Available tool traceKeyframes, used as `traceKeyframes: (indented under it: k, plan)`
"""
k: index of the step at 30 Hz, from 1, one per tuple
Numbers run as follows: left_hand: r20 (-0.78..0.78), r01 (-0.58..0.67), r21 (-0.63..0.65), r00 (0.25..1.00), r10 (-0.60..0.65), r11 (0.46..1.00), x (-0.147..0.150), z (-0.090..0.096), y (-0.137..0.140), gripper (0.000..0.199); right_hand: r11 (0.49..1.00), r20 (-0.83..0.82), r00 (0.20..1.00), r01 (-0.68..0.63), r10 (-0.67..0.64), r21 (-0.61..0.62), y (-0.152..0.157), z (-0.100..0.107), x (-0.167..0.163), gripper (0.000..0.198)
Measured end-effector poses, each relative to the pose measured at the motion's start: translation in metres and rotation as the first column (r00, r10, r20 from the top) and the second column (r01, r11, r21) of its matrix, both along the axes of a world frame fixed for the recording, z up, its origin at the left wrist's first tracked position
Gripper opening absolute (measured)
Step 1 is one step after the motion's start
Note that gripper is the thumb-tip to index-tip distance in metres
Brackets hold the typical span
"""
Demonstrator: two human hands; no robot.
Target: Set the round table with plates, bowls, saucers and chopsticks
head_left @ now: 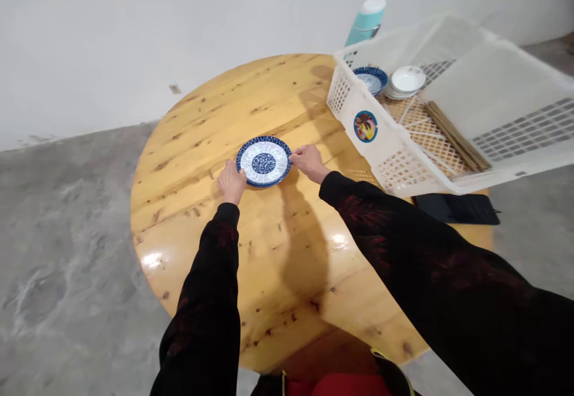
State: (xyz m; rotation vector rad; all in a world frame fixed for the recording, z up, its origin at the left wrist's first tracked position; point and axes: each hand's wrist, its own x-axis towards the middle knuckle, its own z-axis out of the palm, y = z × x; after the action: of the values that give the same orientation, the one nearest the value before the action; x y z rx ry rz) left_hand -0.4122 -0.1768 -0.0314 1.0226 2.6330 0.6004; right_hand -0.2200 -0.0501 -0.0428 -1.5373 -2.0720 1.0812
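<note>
A blue-and-white patterned plate [263, 163] is at the middle of the round wooden table [210, 121]. A second rim shows below its near edge, so it seems to be stacked on another plate. My left hand [232, 182] grips the left edge, thumb on the rim and the other fingers partly hidden. On the opposite side my right hand [308, 161] pinches the right rim between thumb and fingers. Whether the plate rests fully on the wood or is slightly raised, I cannot tell.
A white plastic crate [390, 163] stands at the right, holding blue-rimmed dishes [371, 79], stacked white bowls [407, 80] and chopsticks [455, 136]. Behind it rises a turquoise bottle [365, 22]. A flat black device [457, 209] lies by the crate's near side.
</note>
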Motion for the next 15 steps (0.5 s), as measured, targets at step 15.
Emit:
traceKeyframes:
  k: [15]
  plan:
    - [0.144,-0.102,0.226,0.987,0.071,0.969,-0.006,0.006,0.015,0.015,0.981,0.076,0.983,0.158,-0.167,0.11,0.002,0.005,-0.011,0.008]
